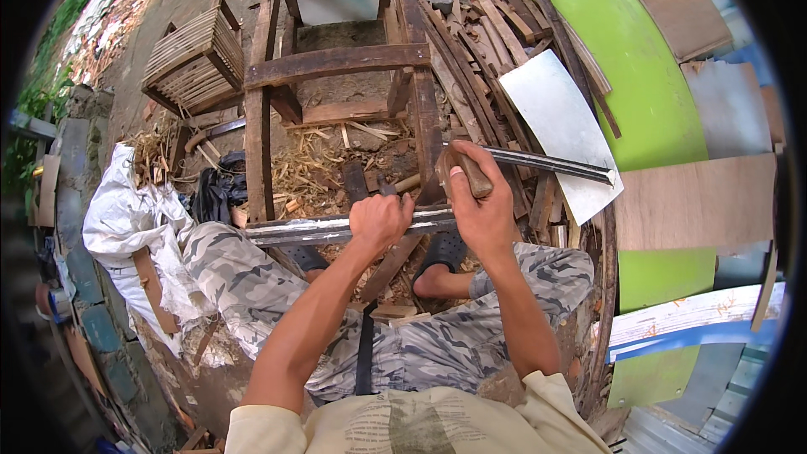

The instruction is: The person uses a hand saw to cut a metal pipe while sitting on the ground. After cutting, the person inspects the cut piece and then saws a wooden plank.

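My left hand (pixel 382 220) is closed over a long dark wooden strip (pixel 311 229) streaked with white, which lies crosswise above my knees. My right hand (pixel 483 202) grips a rounded brown wooden handle (pixel 477 178) near the strip's right end; what the handle belongs to is hard to make out. Behind that hand, a second dark strip with a pale edge (pixel 546 162) runs out to the right. Beyond my hands stands a dark wooden frame (pixel 336 65) with upright legs and crossbars.
Wood shavings (pixel 307 164) litter the ground inside the frame. A slatted wooden crate (pixel 197 59) and a tool with a curved wooden handle (pixel 202 136) lie left. Scrap wood (pixel 483 42), a white board (pixel 559 118) and green sheets (pixel 626 59) fill the right. A white sack (pixel 139 219) lies by my left leg.
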The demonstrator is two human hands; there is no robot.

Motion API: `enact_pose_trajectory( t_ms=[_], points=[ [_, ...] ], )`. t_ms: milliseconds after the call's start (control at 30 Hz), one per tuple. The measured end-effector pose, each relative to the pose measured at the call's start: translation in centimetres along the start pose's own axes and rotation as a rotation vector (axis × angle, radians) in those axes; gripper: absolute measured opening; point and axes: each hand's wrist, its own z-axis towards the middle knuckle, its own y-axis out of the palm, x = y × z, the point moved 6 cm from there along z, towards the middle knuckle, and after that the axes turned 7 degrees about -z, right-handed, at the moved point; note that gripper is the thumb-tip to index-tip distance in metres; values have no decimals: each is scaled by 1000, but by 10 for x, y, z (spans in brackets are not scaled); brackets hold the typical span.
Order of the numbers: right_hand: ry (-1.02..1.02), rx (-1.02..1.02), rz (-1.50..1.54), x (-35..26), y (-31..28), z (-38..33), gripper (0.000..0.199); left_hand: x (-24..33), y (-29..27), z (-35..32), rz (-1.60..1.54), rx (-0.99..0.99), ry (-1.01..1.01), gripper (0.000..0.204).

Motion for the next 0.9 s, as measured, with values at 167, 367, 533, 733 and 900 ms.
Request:
enact_pose_trajectory(
  t_ms=[167, 367, 533, 733, 900],
  points=[
    [-58, 21, -10, -48, -21, -12, 31, -7, 2, 3, 9, 8, -26, 54],
    [-42, 43, -28, -26, -8, 4, 31, -3, 1, 0, 1, -2, -10, 54],
    [81, -28, -38, 9, 17, 6, 32, 1, 1, -1, -23, 63, 30, 55],
    [0, 153, 175, -88, -54, -11, 33, -8, 8, 0, -6, 73, 9, 53],
    [-155, 253, 235, -111, -85, -23, 37, -3, -6, -2, -131, 183, 68, 43]
  ],
)
